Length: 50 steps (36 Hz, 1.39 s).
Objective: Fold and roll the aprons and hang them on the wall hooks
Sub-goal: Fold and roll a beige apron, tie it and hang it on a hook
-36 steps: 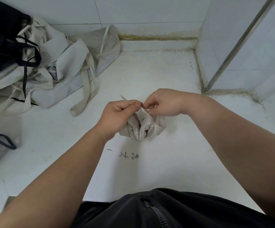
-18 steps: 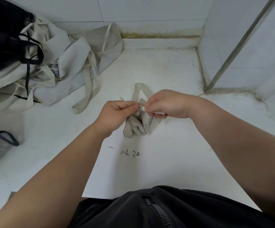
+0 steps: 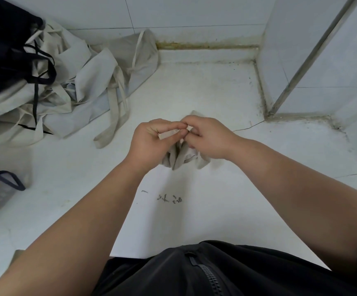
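View from above: two bare forearms reach over a white desk (image 3: 226, 206). Left hand (image 3: 152, 142) & right hand (image 3: 209, 138) meet at centre, fingertips touching. Both are curled & pinching a thin strap (image 3: 169, 134) of a small bundled beige apron (image 3: 179, 158), which hangs just under the hands; can't tell if it touches the desk. Far left, well apart, is a loose pile of beige aprons (image 3: 92, 82) by the tiled wall, w/ black cloth (image 3: 2, 50) on top.

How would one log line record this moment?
left hand: pinches strap | right hand: pinches strap | beige apron bundle: below hands
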Available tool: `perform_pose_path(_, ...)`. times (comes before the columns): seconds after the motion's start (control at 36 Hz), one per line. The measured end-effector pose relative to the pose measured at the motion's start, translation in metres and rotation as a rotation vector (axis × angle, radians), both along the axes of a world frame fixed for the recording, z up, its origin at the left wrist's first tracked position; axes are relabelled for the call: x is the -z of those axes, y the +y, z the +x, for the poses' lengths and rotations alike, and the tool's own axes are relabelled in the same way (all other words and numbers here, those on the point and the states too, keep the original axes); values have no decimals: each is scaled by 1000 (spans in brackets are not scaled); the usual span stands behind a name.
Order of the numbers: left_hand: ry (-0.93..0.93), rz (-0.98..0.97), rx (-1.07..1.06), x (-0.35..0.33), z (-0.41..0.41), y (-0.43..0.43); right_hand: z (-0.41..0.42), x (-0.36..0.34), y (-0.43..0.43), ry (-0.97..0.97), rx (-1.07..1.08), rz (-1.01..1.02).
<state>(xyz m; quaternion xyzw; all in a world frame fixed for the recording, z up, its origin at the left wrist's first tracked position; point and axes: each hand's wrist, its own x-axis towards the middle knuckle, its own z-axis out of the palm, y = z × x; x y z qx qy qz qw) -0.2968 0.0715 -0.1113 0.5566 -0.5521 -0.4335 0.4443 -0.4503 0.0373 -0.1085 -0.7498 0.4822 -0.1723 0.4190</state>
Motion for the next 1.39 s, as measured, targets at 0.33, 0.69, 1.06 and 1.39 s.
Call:
perform_pose_path(0.33, 20, 43, -8, 7, -1, 1, -3, -5, -2, -292, 77, 612)
perform_pose_path(0.69, 139, 124, 3, 8, 0, 3, -4, -8, -5, -97, 76, 445)
perform_pose_path(1.06, 419, 292, -142, 27, 11, 2, 5, 11, 0, -498, 571, 430)
perform_pose_path(1.39, 676, 354, -615, 42, 6, -1, -3, 34, -2, -153, 556, 157)
